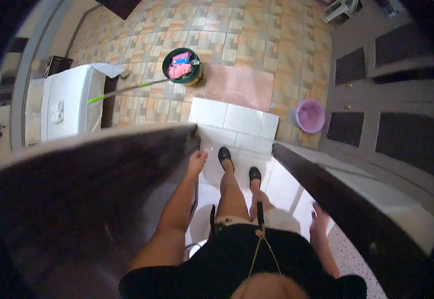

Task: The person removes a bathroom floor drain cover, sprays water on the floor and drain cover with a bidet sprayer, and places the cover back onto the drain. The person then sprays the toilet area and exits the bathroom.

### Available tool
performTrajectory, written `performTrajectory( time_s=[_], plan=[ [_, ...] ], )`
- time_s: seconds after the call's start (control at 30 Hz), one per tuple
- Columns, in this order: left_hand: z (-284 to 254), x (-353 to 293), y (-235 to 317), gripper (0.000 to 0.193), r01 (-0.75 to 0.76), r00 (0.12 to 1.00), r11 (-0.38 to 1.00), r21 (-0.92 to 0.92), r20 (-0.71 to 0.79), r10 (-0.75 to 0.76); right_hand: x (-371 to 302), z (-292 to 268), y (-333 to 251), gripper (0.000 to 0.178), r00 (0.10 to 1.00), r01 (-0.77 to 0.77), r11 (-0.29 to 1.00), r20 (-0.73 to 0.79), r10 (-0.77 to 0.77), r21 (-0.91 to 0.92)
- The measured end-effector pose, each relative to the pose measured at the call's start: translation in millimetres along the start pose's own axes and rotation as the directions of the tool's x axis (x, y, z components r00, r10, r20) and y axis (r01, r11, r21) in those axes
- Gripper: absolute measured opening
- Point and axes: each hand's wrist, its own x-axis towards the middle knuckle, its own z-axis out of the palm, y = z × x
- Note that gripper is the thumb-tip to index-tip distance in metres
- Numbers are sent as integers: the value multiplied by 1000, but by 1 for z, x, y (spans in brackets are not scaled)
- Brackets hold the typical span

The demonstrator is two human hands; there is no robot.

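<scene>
My left hand (198, 162) is held forward, close to the edge of a dark door panel (92, 189) on the left. Its fingers look curled, and I cannot make out whether anything is inside them. My right hand (319, 220) hangs beside another dark panel (351, 199) on the right, fingers apart and nothing in them. Whether it touches that panel is unclear. Between the two panels, my feet in black shoes (255, 174) stand on pale floor at a white tiled step (242, 119).
Past the step lies a pink mat (239, 85). Left of it stands a dark green bucket (194, 77) with pink cloths, and a green-ended pole (122, 91) reaches toward it. A purple basin (310, 116) sits right. A white-covered table (75, 92) is far left; grey doors (361, 94) line the right.
</scene>
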Motion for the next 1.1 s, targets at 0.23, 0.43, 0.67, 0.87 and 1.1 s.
performTrajectory(
  time_s=[0.23, 0.43, 0.67, 0.87, 1.1],
  plan=[
    [-57, 289, -41, 31, 200, 968, 975, 100, -175, -180, -12, 32, -10, 31, 961, 6, 984, -272, -56, -180],
    [-169, 432, -65, 28, 187, 818, 935, -303, -479, -319, -9, -20, 30, 43, 923, -51, 972, -382, -42, -229],
    [-296, 498, 5, 31, -115, 489, 901, -419, -813, -316, -14, 13, -17, 37, 849, -228, 967, -509, 140, -115],
    [-343, 524, 37, 50, -302, 698, 821, -485, -699, -156, -35, -51, -6, 31, 973, -103, 978, -221, 62, -182],
    [-303, 528, 102, 23, -643, 502, 693, -326, -863, 60, -22, -11, -6, 50, 850, -240, 968, -497, 174, -71]
  ],
)
